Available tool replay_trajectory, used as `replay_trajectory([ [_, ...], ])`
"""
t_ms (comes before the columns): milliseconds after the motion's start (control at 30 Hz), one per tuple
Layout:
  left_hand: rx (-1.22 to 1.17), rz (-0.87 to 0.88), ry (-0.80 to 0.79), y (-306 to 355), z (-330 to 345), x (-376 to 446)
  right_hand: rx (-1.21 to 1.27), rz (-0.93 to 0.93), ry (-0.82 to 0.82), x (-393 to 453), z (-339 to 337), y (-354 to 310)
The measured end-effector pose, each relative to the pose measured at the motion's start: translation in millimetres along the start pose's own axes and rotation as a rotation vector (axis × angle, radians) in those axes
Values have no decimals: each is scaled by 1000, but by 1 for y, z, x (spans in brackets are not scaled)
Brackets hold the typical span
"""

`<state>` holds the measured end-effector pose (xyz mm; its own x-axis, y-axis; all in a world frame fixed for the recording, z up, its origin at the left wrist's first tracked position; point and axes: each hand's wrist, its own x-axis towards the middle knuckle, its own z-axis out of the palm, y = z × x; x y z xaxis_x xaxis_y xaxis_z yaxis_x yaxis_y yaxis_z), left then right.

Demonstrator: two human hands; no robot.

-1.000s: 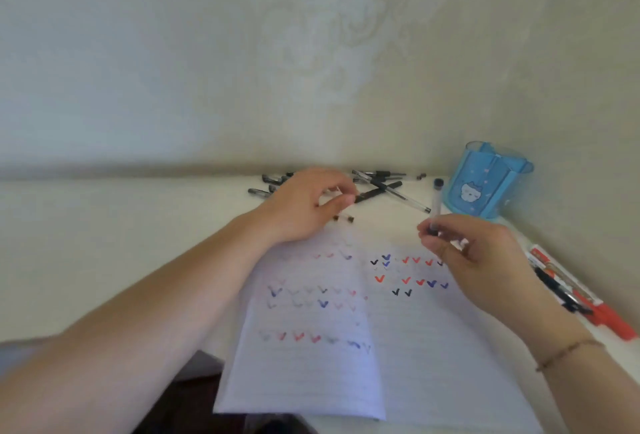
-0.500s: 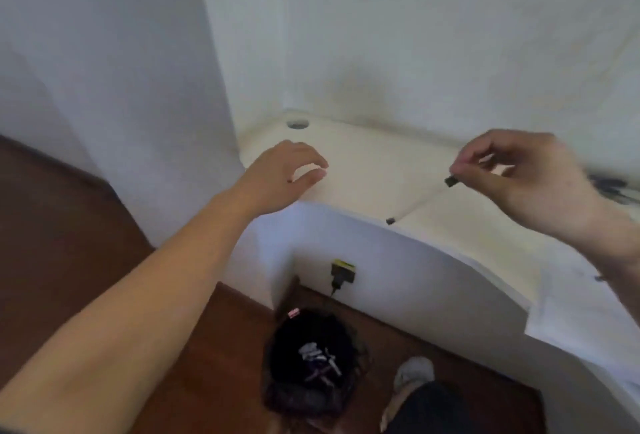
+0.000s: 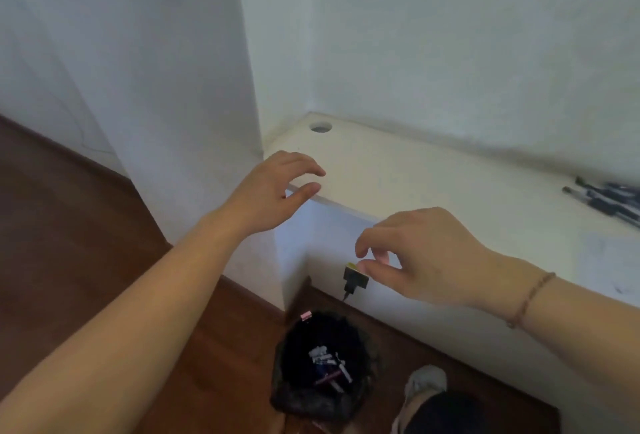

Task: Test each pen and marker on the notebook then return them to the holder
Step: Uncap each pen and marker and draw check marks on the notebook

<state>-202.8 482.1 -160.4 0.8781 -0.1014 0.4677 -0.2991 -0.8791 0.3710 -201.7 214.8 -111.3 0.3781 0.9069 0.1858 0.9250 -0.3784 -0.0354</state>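
Note:
My right hand (image 3: 419,257) hovers past the desk's front edge, above a black bin (image 3: 291,395) on the floor. Its thumb and forefinger are slightly apart and nothing is between them. Several discarded pens (image 3: 329,364) lie inside the bin. My left hand (image 3: 273,187) floats over the desk's left corner with curled, spread fingers and holds nothing. A few dark pens (image 3: 609,201) lie on the white desk (image 3: 415,174) at the far right. The notebook and the holder are out of view.
A round cable hole (image 3: 320,127) sits in the desk's back left corner. A black plug (image 3: 353,279) hangs on the wall under the desk. A shoe (image 3: 426,381) and dark trouser leg are beside the bin on the brown wooden floor.
The view swung left from the notebook to the desk's end and the bin. My right hand moved down over the bin, and the pen it pinched is no longer in it.

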Motion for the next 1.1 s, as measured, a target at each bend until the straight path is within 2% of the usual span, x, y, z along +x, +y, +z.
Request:
replay_trajectory([
  [133, -54, 46, 27, 15, 9, 22, 0, -28, 165, -28, -31, 5],
  [233, -95, 97, 35, 38, 20, 43, 13, 61, 295, -57, -58, 20],
  [400, -235, 234, 43, 104, 59, 95, 136, 440, 524, -132, -106, 60],
  [567, -423, 427, -35, 224, 117, 144, 189, 886, 752, -244, -119, 107],
  [633, -480, 483, -138, 278, 142, 156, 152, 1126, 719, -293, -110, 129],
  [700, -485, 485, -288, 323, 170, 168, 7, 1336, 552, -331, -96, 148],
  [767, -277, 554, -352, 354, 201, 183, -84, 1444, 412, -348, -83, 154],
  [867, 67, 590, -422, 365, 227, 210, -170, 1438, 434, -354, -65, 150],
  [1000, 206, 547, -467, 346, 236, 227, -198, 1405, 466, -361, -56, 152],
  [1100, 170, 563, -497, 336, 240, 228, -199, 1378, 455, -363, -56, 160],
])
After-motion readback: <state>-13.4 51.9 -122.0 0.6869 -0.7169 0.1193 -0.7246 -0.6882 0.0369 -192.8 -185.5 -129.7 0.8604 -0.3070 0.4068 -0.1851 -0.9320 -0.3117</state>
